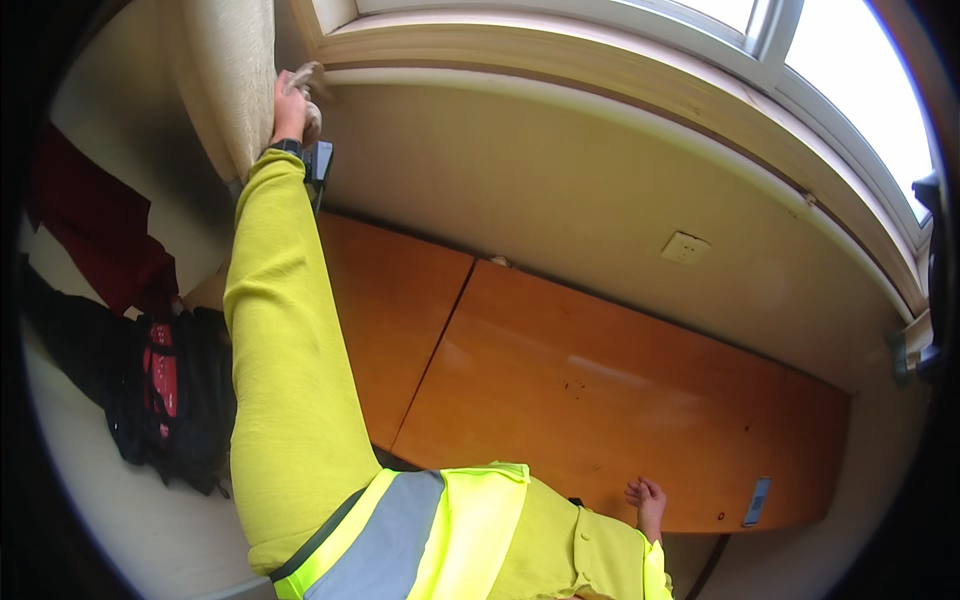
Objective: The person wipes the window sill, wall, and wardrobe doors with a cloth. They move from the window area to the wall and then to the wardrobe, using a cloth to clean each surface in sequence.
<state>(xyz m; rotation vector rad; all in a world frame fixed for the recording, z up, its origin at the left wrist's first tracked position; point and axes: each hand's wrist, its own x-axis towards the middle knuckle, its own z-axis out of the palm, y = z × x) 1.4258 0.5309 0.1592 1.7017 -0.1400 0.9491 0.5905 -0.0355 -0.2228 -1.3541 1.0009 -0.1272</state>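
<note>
My left hand (289, 112) reaches up to the far left corner of the window ledge. It grips a bunched, greyish-beige cloth (312, 124), which sticks out above and to the right of the fingers. A beige curtain (232, 82) hangs right beside this hand. A black strap with a grey device (319, 161) is on the left wrist. Low at the right, my right hand (646, 501) is at the near edge of an orange-brown wooden table (600, 390), its fingers loosely bent and nothing visible in them. Whether it touches the table cannot be told.
A phone (757, 501) lies near the table's right end. Above the table are a wall socket (685, 247), a pale pipe (525, 84) and a wooden window ledge (540, 41). Dark red fabric (97, 217) and a black bag or garment with a red part (161, 375) are at left.
</note>
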